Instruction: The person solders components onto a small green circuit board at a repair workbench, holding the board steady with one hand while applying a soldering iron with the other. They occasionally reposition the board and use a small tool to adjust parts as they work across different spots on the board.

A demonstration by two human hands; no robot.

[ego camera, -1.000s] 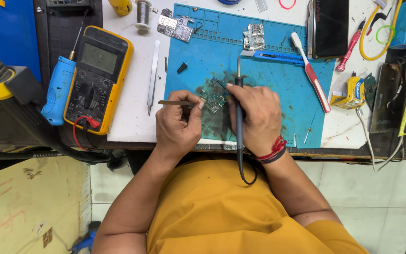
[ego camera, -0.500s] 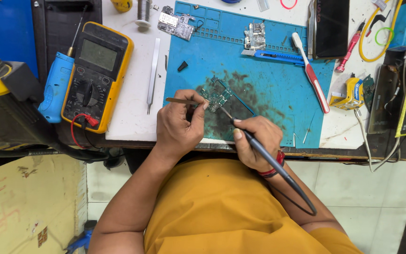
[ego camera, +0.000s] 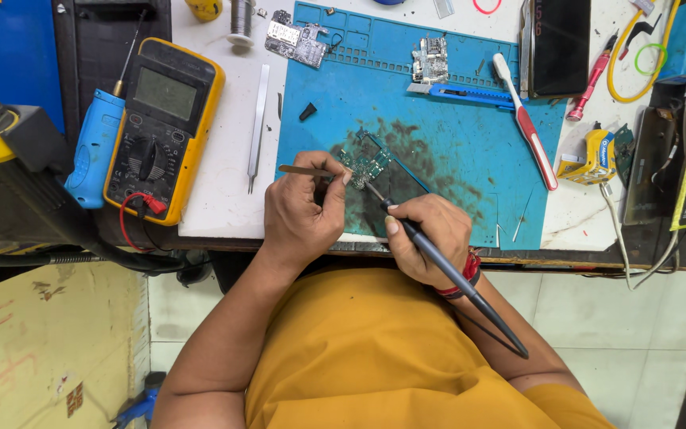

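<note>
Two hands (ego camera: 302, 208) (ego camera: 426, 238), slim iron (ego camera: 438, 258), green board (ego camera: 364, 165).

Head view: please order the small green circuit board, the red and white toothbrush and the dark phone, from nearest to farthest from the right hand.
1. Small green circuit board: just above the right hand, on the stained middle of the blue mat.
2. Red and white toothbrush: up and to the right, lying slanted on the mat.
3. Dark phone: farthest, at the top right edge.

The white desk (ego camera: 224, 199) carries a blue work mat (ego camera: 470, 159), a yellow multimeter (ego camera: 164, 131), a blue screwdriver (ego camera: 93, 147), steel tweezers (ego camera: 257, 127) and a solder spool (ego camera: 241, 20).
</note>
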